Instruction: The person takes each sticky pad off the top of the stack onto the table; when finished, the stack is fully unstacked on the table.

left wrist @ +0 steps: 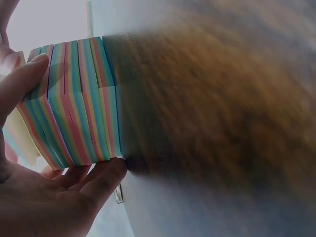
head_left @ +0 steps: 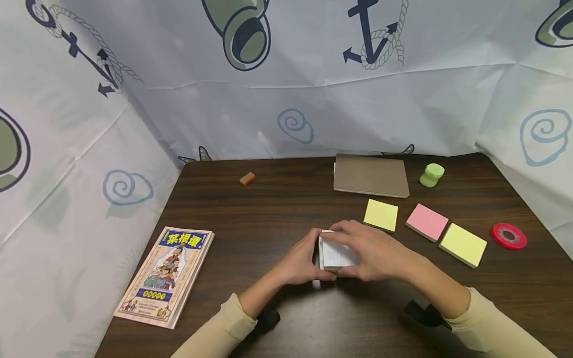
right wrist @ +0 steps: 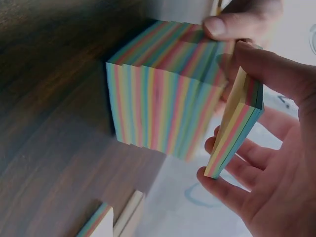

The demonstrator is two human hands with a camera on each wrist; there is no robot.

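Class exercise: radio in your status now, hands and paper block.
Left hand holds rainbow-edged paper block on table. Right hand pinches a thin slab apart from it. Nothing in the way.

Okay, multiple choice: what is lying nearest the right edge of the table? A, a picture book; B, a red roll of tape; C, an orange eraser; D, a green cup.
B: in the head view the red roll of tape lies out by the table's right edge, past the yellow and pink note pads; the green cup sits farther in, and the eraser and book are on the left side.
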